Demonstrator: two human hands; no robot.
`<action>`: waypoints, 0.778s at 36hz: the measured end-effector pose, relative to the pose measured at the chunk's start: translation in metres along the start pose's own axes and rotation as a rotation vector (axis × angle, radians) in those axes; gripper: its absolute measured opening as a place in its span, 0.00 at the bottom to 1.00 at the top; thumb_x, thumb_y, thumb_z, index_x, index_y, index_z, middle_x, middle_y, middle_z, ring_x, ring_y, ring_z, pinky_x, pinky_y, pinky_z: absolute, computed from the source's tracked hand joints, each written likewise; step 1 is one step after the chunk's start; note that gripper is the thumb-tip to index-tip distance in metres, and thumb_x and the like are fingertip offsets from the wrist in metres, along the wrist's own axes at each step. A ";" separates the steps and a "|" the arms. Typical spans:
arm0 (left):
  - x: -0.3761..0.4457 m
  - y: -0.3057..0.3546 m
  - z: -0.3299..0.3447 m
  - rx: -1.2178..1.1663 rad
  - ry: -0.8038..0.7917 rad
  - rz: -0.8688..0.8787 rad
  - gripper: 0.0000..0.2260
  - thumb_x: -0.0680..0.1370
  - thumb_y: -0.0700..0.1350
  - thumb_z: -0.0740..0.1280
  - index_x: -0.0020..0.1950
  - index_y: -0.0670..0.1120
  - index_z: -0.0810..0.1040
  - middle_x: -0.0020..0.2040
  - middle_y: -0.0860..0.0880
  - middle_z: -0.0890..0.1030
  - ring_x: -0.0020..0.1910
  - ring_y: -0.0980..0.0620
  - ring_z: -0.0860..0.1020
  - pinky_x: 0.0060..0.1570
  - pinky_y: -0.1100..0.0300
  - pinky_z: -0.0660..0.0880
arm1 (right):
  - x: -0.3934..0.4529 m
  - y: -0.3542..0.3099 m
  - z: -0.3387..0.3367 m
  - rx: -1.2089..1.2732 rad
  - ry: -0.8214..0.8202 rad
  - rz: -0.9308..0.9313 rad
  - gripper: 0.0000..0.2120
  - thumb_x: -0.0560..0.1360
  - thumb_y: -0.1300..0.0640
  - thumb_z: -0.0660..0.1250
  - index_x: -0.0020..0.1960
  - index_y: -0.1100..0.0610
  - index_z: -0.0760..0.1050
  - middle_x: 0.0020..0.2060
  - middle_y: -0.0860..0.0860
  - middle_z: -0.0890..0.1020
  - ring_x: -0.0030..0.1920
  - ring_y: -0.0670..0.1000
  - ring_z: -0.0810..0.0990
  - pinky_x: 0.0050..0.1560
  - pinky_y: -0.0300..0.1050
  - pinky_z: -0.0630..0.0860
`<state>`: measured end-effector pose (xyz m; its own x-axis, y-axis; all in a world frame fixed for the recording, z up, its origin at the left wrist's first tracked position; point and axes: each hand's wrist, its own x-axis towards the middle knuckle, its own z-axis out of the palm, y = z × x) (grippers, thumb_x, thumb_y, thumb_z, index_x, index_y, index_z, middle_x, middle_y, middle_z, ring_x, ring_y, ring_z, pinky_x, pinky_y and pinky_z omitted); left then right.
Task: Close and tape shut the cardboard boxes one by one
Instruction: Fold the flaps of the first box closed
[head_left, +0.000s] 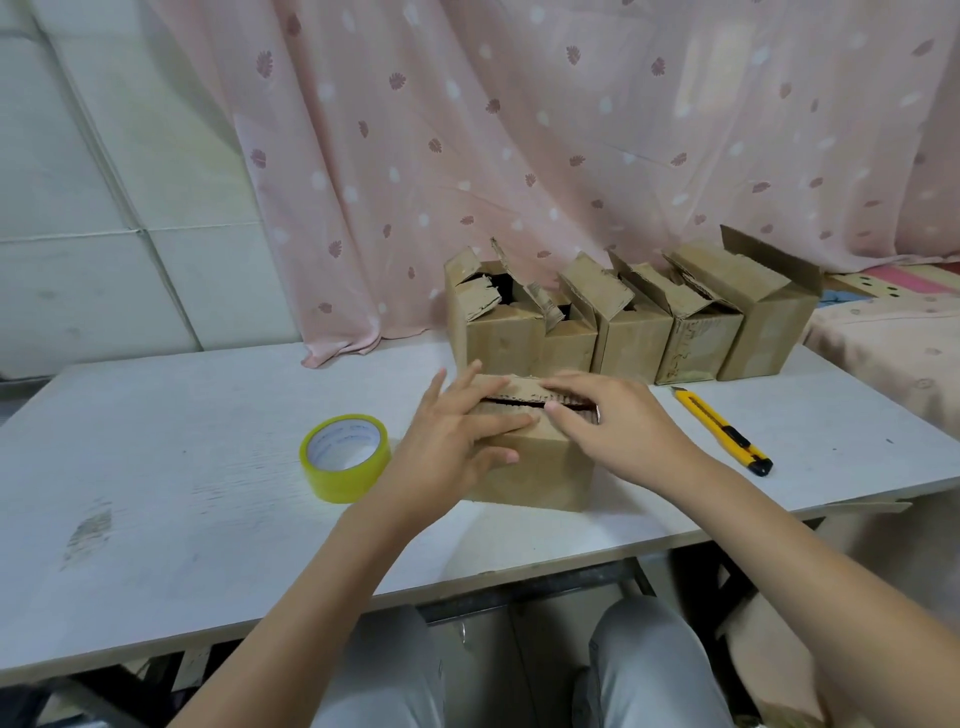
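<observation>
A white table (156, 493) fills the lower frame. Behind it, a pink leaf-patterned curtain (519, 156) spans the upper centre and right; pale wall panels (78, 208) occupy the upper left.

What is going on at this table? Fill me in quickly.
A person is closing a cardboard box at the front of the table. The left hand and right hand press its top flaps down flat; a dark gap still shows between them. The tape roll and utility knife lie untouched. Open boxes wait behind.
</observation>
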<state>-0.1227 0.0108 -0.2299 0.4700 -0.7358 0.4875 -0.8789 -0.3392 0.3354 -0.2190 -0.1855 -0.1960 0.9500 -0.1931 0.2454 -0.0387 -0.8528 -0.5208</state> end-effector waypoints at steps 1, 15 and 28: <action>-0.001 -0.001 0.001 0.052 0.025 0.003 0.18 0.76 0.58 0.65 0.64 0.58 0.80 0.72 0.51 0.73 0.76 0.45 0.61 0.76 0.47 0.48 | -0.001 -0.001 -0.001 -0.016 0.003 0.007 0.18 0.80 0.48 0.64 0.69 0.49 0.77 0.68 0.44 0.77 0.68 0.47 0.74 0.67 0.42 0.69; -0.004 0.012 -0.001 0.122 0.057 -0.070 0.29 0.77 0.54 0.71 0.76 0.51 0.67 0.68 0.53 0.75 0.63 0.53 0.70 0.68 0.59 0.60 | -0.025 -0.017 0.009 -0.229 0.000 -0.192 0.23 0.84 0.46 0.57 0.76 0.53 0.68 0.76 0.48 0.68 0.77 0.46 0.58 0.72 0.30 0.38; -0.004 0.009 0.003 0.121 -0.008 -0.125 0.26 0.81 0.56 0.64 0.78 0.52 0.66 0.78 0.51 0.64 0.78 0.54 0.57 0.75 0.66 0.43 | -0.023 0.005 0.025 -0.256 0.028 -0.325 0.19 0.84 0.54 0.60 0.75 0.51 0.70 0.73 0.46 0.72 0.76 0.47 0.65 0.75 0.39 0.58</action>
<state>-0.1323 0.0091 -0.2312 0.5762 -0.6878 0.4416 -0.8172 -0.4961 0.2935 -0.2333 -0.1734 -0.2246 0.9167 0.0962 0.3879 0.1829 -0.9639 -0.1933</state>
